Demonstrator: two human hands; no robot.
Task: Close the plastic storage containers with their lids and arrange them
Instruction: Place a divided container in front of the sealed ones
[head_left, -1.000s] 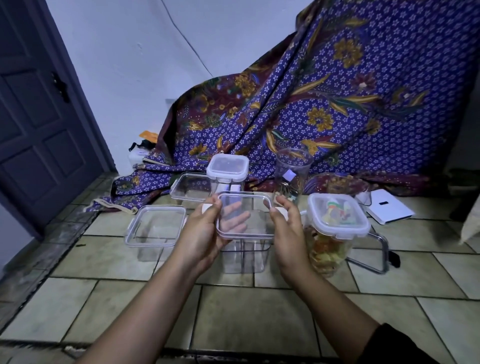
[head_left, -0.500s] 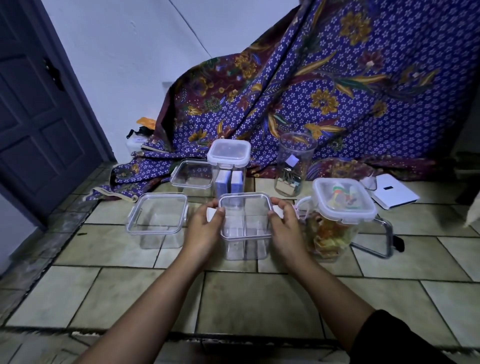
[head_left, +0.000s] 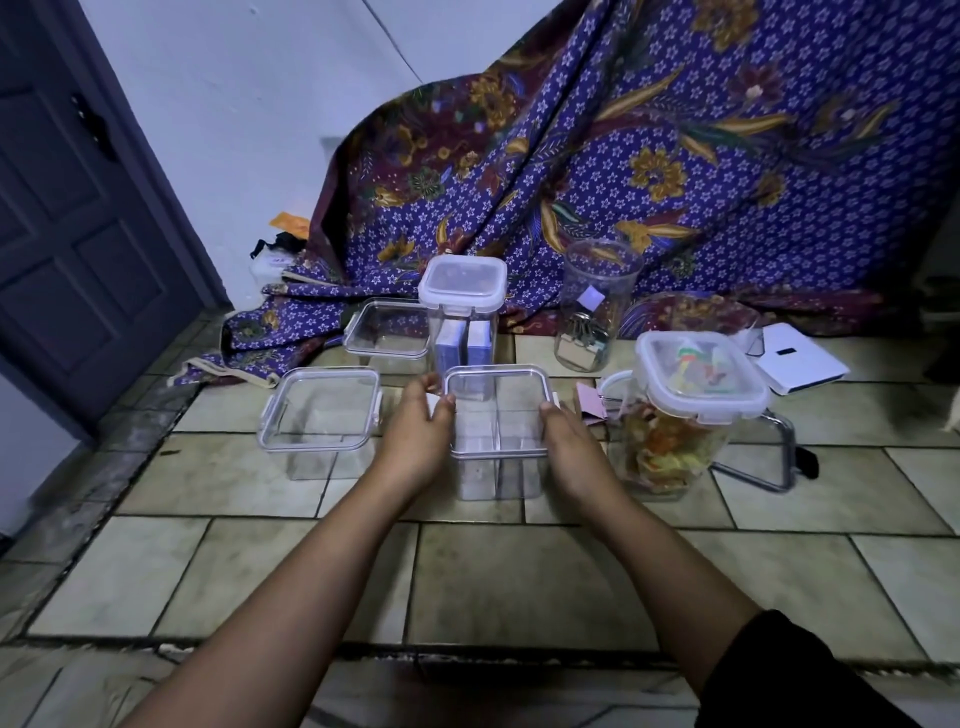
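Pinching lid (head_left: 496, 402) btwn them, atop clear container (head_left: 496, 475): L fingers (head_left: 440, 411), R fingers (head_left: 551, 414).

Pale tiled floor (head_left: 519, 582) lies open nearside. Flanking the middle clear square container (head_left: 496, 410): a clear lidded box (head_left: 319, 410) close left, a colourful-filled white-lidded jar (head_left: 698, 387) close right, a tall white-lidded container (head_left: 462, 286) just behind.

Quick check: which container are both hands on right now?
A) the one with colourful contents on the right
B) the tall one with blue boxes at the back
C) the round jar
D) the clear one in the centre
D: the left hand and right hand grip opposite sides of the lid sitting on the clear centre container.
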